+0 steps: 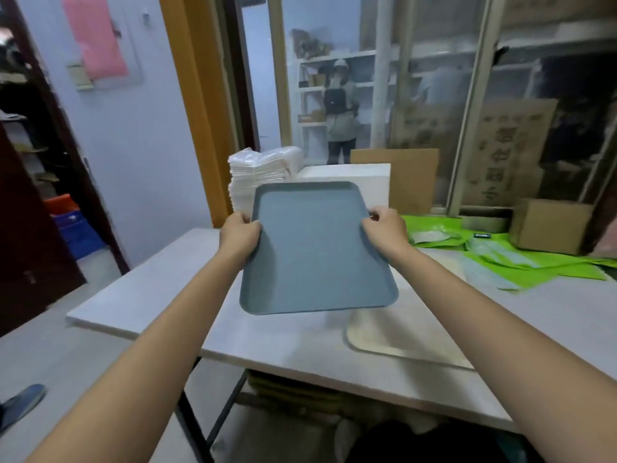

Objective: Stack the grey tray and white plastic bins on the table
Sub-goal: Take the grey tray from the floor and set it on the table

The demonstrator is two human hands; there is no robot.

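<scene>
A cream tray (400, 342) lies on the near part of the table (150, 295). Above it, the grey tray (317, 248) is held in the air, left hand (238, 235) and right hand (387, 230) gripping its side rims. Farther back stands a stack of white plastic bins (257, 175).

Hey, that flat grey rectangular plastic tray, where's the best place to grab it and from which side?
Grip the flat grey rectangular plastic tray by its raised rims on the two long sides, coming in from left and right. The left hand and right hand hold it so; its wide, shallow shape balances between them.
</scene>
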